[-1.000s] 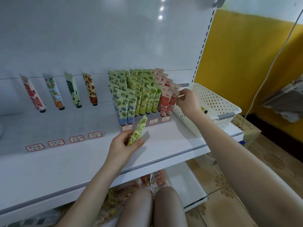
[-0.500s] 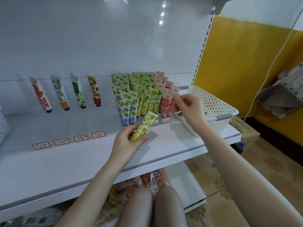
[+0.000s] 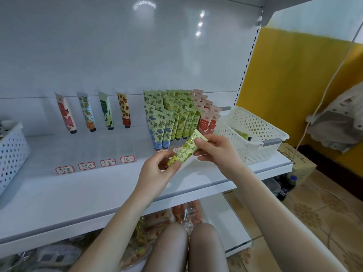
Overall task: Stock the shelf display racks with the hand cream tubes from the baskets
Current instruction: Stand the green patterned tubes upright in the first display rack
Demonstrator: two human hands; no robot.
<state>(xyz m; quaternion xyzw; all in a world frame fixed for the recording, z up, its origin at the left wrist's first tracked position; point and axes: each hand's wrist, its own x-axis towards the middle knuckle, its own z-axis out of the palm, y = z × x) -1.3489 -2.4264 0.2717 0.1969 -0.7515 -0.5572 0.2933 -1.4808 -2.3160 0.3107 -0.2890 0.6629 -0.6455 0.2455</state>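
Observation:
A green hand cream tube (image 3: 185, 151) is held between both hands just in front of the display rack. My left hand (image 3: 157, 171) pinches its lower cap end. My right hand (image 3: 215, 150) grips its upper flat end with thumb and fingers. Behind them the clear display rack (image 3: 176, 118) is packed with rows of blue-flowered, green and red tubes. To the right a white perforated basket (image 3: 255, 134) sits on the shelf with one green tube (image 3: 242, 134) lying inside.
Four single tubes (image 3: 92, 112) stand spaced along the left rack, above red-bordered price labels (image 3: 95, 163). Another white perforated basket (image 3: 9, 156) sits at the left edge. A cardboard box (image 3: 300, 161) and a white cable (image 3: 322, 99) are on the right.
My right hand left the red tubes at the rack and came down onto the upper end of the green tube. My left hand lifted that tube slightly to the right.

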